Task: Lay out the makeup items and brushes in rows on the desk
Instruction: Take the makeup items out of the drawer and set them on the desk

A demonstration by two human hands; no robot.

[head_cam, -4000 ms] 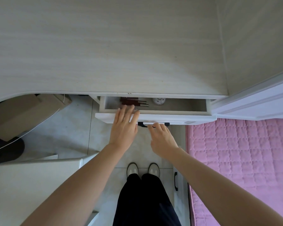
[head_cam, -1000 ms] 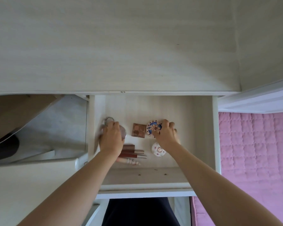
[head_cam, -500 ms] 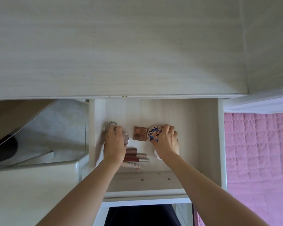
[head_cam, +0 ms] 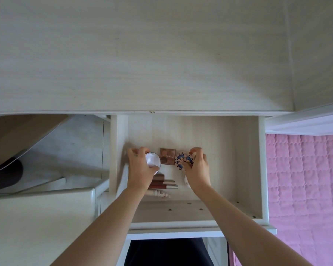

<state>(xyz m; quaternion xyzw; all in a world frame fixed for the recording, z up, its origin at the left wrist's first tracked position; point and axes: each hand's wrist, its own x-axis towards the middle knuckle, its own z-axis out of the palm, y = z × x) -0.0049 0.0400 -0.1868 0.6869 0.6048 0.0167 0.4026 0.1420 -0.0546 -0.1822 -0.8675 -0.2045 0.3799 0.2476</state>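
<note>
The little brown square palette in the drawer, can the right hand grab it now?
Probably not yet. The right hand is already gripping the round blue-patterned compact, which sits between it and the square eyeshadow palette. The palette itself lies uncovered in the open drawer, so a freed hand could likely take it.

Pretty much nothing readable here. The only lettering I can spot is a tiny pale word printed on the lid of the brown square palette point(head_cam: 167, 156), lying in the open drawer point(head_cam: 246, 162), roughly 6 o'clock from the middle of the view. It's way too small and blurry to make out. The blue patterned round compact point(head_cam: 183, 159) just at its 3 o'clock shows decoration only, no letters.
</note>
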